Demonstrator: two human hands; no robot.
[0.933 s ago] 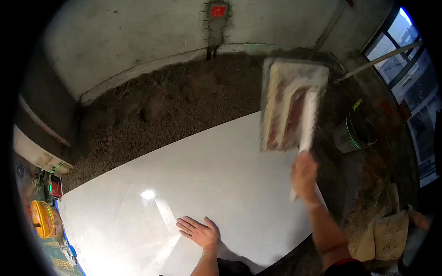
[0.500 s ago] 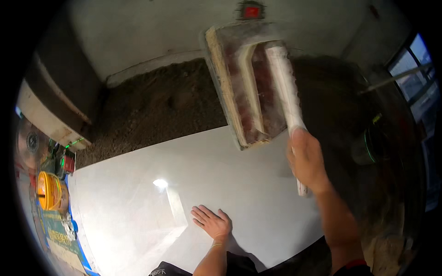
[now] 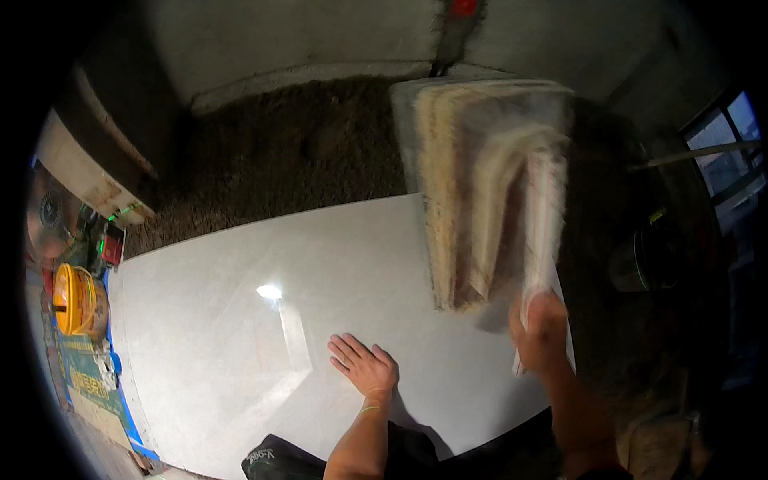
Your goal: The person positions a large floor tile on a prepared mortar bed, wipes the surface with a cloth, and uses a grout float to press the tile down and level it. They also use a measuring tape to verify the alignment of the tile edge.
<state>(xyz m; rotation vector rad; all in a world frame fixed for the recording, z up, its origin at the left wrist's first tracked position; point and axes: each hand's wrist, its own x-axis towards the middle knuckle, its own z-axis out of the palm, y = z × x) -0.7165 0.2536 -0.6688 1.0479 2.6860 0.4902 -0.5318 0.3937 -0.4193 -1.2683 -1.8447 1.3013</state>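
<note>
A large pale tile slab [image 3: 204, 344] lies flat in front of me, with a bright light reflected in its sheen. My left hand [image 3: 366, 366] rests palm down on it, fingers stretched and spread. My right hand [image 3: 542, 332] is closed round the white-wrapped handle of a broad tile beating paddle [image 3: 452, 192]. The paddle has a thick, layered, yellowish edge and is smeared by motion. It overlaps the slab's far right part in view; whether it touches the slab I cannot tell.
Dark loose mortar or sand [image 3: 280, 152] stretches beyond the slab to the wall. At the left stand a yellow bucket [image 3: 76, 300] and a small device with green lights [image 3: 110, 240]. A dark bucket [image 3: 640, 260] stands at the right, near a window [image 3: 724, 140].
The paddle and my right hand have come down and nearer over the slab's right part. My left hand stays flat on the slab. The whole view has shifted slightly.
</note>
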